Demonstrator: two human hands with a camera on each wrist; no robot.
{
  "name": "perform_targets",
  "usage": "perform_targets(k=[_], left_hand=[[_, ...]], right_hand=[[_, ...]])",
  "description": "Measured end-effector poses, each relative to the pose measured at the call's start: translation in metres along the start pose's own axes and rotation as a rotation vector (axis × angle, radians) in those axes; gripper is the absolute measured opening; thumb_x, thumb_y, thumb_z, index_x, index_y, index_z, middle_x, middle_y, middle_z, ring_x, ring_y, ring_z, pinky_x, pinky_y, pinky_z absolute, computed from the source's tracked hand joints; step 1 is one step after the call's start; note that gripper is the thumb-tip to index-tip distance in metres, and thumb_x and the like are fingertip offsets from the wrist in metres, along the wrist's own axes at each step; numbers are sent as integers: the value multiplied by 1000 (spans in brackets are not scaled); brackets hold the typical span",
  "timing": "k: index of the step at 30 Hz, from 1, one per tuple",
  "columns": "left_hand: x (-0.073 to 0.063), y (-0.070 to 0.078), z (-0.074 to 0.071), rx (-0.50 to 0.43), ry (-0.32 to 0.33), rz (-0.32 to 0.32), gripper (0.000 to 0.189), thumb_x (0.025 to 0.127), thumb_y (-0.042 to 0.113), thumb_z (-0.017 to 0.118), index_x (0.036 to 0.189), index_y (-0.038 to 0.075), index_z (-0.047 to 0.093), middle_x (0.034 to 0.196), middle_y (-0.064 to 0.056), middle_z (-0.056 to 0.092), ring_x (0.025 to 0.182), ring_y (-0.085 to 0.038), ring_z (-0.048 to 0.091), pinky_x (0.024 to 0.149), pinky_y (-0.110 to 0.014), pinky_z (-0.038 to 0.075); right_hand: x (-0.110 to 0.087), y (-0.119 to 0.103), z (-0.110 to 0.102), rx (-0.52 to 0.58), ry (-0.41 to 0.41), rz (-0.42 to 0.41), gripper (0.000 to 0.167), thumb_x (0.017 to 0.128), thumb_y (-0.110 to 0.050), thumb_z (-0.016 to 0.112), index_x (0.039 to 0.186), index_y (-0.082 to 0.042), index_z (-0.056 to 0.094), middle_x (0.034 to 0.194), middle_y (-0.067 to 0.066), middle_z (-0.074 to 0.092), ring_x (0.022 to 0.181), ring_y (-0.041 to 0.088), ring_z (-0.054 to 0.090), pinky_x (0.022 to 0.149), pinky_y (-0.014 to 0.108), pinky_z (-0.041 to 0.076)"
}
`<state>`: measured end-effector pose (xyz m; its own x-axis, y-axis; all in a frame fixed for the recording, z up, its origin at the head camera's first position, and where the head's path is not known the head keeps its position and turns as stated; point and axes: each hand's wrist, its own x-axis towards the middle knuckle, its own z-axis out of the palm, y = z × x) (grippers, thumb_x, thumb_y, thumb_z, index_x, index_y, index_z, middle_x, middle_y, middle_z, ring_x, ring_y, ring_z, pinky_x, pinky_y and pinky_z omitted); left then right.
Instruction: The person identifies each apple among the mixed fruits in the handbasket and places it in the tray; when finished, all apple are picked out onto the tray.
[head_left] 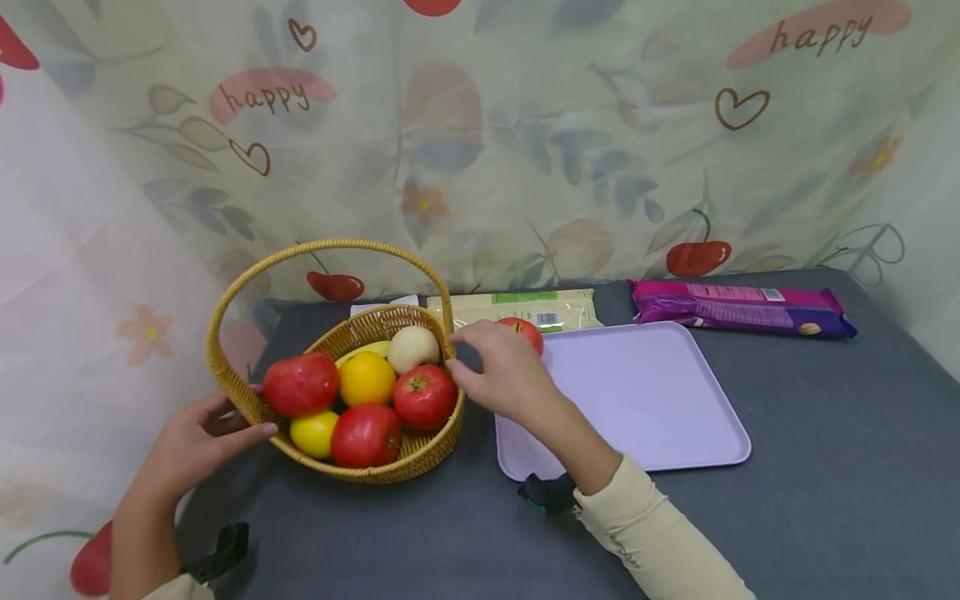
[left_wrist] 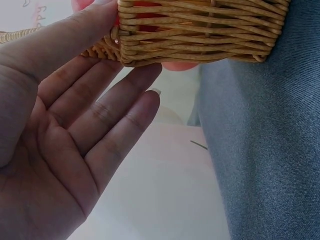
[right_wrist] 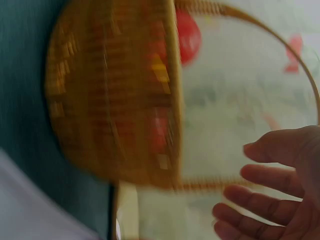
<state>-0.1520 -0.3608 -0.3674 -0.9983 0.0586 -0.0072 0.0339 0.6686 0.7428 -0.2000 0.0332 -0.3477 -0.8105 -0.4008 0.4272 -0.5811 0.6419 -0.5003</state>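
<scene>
A wicker fruit basket (head_left: 420,458) with a tall handle stands left of centre. My left hand (head_left: 191,446) holds its left edge at the foot of the handle, thumb on the near side and fingers (left_wrist: 117,127) behind. By the right foot of the handle is my right hand (head_left: 502,367). In the right wrist view its fingers (right_wrist: 260,205) are spread, relaxed and apart from the blurred basket wall. Inside the basket lie several red apples (head_left: 367,435), an orange (head_left: 367,379), a yellow lemon (head_left: 314,433), a pale round fruit (head_left: 415,349) and part of a banana (head_left: 365,352).
A lilac tray (head_left: 645,400) lies to the right on the dark table (head_left: 840,467). Behind the right hand sits another red apple (head_left: 527,332). Along the back are a cream packet (head_left: 570,308) and a purple packet (head_left: 742,308), before a printed curtain (head_left: 525,167).
</scene>
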Motion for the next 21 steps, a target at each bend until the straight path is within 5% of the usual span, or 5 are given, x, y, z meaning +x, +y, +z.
perform_targets(k=[10, 15, 21], left_hand=[[0, 1, 0, 9, 10, 10, 64, 91, 26, 78, 143, -2, 52, 136, -26, 57, 101, -8, 68, 74, -22, 57], [0, 1, -1, 7, 10, 23, 64, 91, 26, 78, 142, -2, 52, 135, -26, 58, 103, -14, 69, 74, -22, 57], [-3, 0, -1, 26, 15, 13, 65, 91, 32, 77, 143, 0, 53, 135, -24, 59, 100, 0, 66, 75, -19, 56]], right_hand=[[18, -45, 61, 8, -20, -219, 35, 94, -30, 70, 120, -7, 68, 117, 3, 67, 107, 18, 59, 94, 27, 49], [32, -66, 78, 126, -89, -117, 47, 95, -40, 67, 132, -11, 62, 127, 2, 64, 115, 14, 55, 98, 24, 46], [46, -85, 98, 252, -94, 17, 51, 99, -43, 62, 139, -12, 57, 137, 0, 58, 121, 13, 52, 104, 28, 43]])
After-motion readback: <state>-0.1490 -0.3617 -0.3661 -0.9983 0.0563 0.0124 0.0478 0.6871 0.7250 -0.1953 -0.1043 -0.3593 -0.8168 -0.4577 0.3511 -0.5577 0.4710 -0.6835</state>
